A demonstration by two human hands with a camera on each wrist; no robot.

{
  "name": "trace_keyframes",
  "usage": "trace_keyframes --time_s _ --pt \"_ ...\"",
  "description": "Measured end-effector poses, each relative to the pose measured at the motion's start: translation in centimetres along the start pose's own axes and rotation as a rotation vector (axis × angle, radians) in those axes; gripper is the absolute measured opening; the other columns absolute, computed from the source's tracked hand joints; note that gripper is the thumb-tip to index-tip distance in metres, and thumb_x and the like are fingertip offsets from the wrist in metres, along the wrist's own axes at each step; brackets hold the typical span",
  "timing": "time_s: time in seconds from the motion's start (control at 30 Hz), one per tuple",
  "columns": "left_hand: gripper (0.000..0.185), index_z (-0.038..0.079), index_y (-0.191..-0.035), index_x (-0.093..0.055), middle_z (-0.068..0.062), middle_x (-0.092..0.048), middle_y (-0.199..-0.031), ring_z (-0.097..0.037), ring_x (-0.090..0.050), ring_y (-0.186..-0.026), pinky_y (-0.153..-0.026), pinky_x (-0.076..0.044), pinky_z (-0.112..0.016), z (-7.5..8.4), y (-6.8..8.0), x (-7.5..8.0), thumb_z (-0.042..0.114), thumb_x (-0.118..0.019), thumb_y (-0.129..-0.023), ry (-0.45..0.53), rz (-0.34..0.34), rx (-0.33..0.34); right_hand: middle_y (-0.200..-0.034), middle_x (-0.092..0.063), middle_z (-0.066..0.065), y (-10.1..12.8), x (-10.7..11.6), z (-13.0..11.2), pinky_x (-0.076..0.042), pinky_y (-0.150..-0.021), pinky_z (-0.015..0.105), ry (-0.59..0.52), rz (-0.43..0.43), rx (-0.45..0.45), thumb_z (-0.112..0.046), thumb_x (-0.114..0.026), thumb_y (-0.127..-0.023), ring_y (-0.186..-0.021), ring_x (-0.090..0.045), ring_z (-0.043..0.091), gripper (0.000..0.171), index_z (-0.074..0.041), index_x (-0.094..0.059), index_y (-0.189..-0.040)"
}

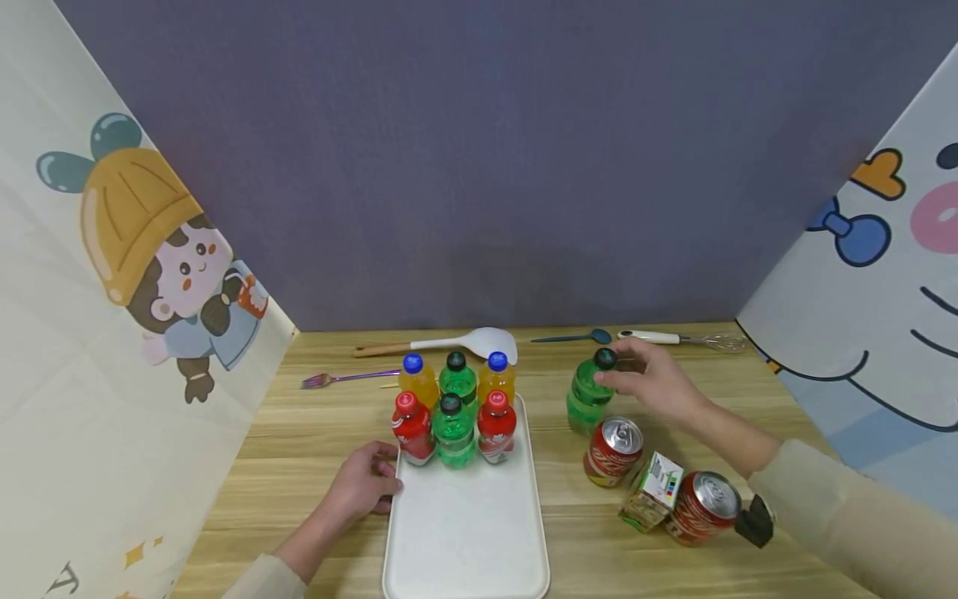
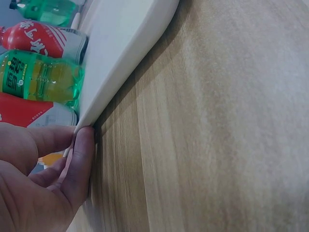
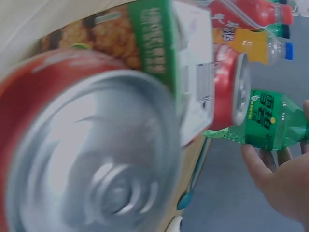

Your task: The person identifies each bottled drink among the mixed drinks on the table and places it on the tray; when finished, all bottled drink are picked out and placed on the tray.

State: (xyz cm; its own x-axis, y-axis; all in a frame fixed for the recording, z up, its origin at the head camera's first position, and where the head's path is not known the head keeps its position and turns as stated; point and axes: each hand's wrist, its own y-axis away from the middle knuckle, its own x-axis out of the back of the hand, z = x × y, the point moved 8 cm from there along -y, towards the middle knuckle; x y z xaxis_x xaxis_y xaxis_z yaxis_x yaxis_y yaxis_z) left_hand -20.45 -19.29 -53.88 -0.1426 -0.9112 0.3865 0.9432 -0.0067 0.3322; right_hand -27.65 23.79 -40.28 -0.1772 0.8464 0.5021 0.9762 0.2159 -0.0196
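The tray lies lengthwise near to far, its near half bare, six bottles crowding its far end. The left hand rests on the counter, fingers curled against the tray's left edge. Right of the tray, the right hand grips the cap of an upright green bottle; two cans and a carton crowd its near side.
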Motion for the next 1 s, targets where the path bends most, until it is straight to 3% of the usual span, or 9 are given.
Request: trace_keyframes --time_s 0.2,0.6,0.8,1.0 --pt "0.053 -0.006 -0.131 -0.056 -0.015 -0.058 -0.094 -0.023 -0.061 -0.075 -0.057 -0.065 -0.039 0.0 0.0 0.0 -0.011 -0.074 -0.081 0.005 0.000 0.006 -0.122 -0.065 0.013 -0.2 0.5 -1.9 -0.062 -0.085 0.032 -0.035 0.029 0.034 -0.031 -0.076 -0.094 -0.107 -0.064 0.019 0.043 -0.005 -0.061 -0.125" --pt "0.053 -0.007 -0.130 -0.056 -0.014 -0.058 -0.092 -0.023 -0.061 -0.071 -0.055 -0.064 -0.040 0.0 0.0 -0.1 -0.012 -0.074 -0.080 0.012 -0.001 -0.011 -0.116 -0.068 0.005 0.2 1.0 -6.6 -0.060 -0.086 0.027 -0.059 0.093 0.138 -0.029 -0.075 -0.095 -0.106 -0.066 0.018 0.036 -0.009 -0.064 -0.123" --pt "0.053 -0.007 -0.130 -0.056 -0.014 -0.058 -0.092 -0.022 -0.061 -0.070 -0.054 -0.063 -0.040 0.0 -0.1 0.0 -0.011 -0.074 -0.080 0.002 0.002 -0.010 -0.117 -0.069 0.004 0.9 0.5 -9.0 -0.060 -0.087 0.025 -0.064 0.091 0.155 -0.028 -0.076 -0.095 -0.105 -0.067 0.019 0.036 -0.011 -0.065 -0.123" --pt "0.053 -0.007 -0.130 -0.056 -0.013 -0.057 -0.090 -0.022 -0.061 -0.069 -0.053 -0.063 -0.039 -0.2 -0.2 -0.1 -0.011 -0.073 -0.080 0.008 -0.008 -0.022 -0.118 -0.069 0.006 1.6 -1.4 -11.0 -0.061 -0.088 0.029 -0.080 0.028 0.189 -0.021 -0.075 -0.095 -0.106 -0.068 0.022 0.031 -0.010 -0.066 -0.123"
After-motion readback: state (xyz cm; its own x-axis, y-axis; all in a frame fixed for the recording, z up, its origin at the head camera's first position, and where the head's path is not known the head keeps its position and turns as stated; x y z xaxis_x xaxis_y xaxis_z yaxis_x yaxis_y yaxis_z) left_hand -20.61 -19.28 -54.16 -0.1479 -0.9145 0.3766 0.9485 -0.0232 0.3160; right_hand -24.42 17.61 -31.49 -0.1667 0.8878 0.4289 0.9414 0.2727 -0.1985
